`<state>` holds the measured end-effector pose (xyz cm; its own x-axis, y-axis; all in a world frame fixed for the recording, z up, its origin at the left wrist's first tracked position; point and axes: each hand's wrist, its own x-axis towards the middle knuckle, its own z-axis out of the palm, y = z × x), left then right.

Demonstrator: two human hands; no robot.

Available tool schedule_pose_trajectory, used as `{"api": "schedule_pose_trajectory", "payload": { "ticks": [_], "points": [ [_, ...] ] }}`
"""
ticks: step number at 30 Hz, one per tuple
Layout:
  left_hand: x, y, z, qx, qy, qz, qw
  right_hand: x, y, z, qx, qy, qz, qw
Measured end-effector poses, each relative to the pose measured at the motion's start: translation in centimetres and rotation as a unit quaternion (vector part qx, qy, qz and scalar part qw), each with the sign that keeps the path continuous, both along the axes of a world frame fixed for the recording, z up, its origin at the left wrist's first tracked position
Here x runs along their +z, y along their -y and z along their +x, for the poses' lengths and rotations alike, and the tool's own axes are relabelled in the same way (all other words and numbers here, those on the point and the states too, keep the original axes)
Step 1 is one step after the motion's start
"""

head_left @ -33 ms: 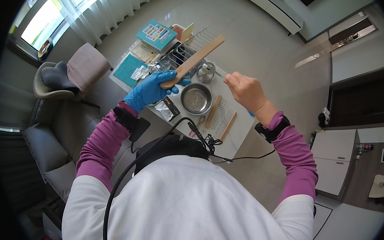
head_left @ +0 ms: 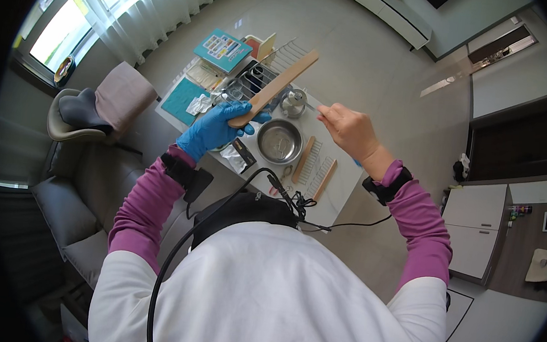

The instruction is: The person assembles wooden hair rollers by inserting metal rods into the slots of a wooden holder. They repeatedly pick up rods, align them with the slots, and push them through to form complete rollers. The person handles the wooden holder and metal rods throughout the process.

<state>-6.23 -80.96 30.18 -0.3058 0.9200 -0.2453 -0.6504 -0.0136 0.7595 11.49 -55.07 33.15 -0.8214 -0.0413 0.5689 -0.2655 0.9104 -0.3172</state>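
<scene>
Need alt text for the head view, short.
Seen from above, a person's blue-gloved left hand holds a long wooden stick over a small white table, while the bare right hand is raised with fingertips pinched. A steel bowl and wooden combs lie on the table.

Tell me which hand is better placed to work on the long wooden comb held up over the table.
Right. The gloved left hand already grips the long wooden comb by its lower end, so it is occupied; the bare right hand is raised beside it, fingers pinched.

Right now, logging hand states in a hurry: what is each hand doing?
Left hand: gloved, closed around a long wooden comb.
Right hand: bare, fingers pinched together; what it holds cannot be told.
</scene>
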Motion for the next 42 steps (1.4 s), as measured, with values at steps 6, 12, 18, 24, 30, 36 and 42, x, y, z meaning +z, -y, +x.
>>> {"api": "schedule_pose_trajectory", "payload": {
  "ticks": [6, 12, 18, 24, 30, 36, 42],
  "points": [
    [-0.1, -0.2, 0.6, 0.004, -0.05, -0.017, 0.999, 0.6, -1.5, 0.0, -0.019, 0.374, -0.672, 0.639],
    [0.4, -0.5, 0.9, 0.008, -0.064, -0.004, 0.998, -0.7, -1.7, -0.5, 0.053, 0.241, -0.519, 0.818],
    [0.1, -0.4, 0.1, 0.001, -0.015, 0.008, 1.0, -1.1, -0.5, -0.5, 0.015, -0.028, -0.114, 0.993],
    [0.1, -0.3, 0.4, -0.006, -0.08, -0.007, 0.997, 0.3, -1.7, 0.1, 0.037, 0.347, -0.688, 0.636],
    [0.3, -0.7, 0.3, -0.01, -0.06, -0.018, 0.998, -1.2, -1.9, -0.3, -0.005, 0.179, -0.218, 0.96],
    [-0.4, -1.2, 0.3, -0.016, -0.055, -0.022, 0.998, -2.4, -1.6, 0.4, -0.029, 0.115, -0.211, 0.97],
    [-1.0, -1.7, 0.5, -0.042, -0.145, -0.051, 0.987, -2.5, -3.4, 0.7, 0.044, 0.358, -0.745, 0.562]
  ]
}}
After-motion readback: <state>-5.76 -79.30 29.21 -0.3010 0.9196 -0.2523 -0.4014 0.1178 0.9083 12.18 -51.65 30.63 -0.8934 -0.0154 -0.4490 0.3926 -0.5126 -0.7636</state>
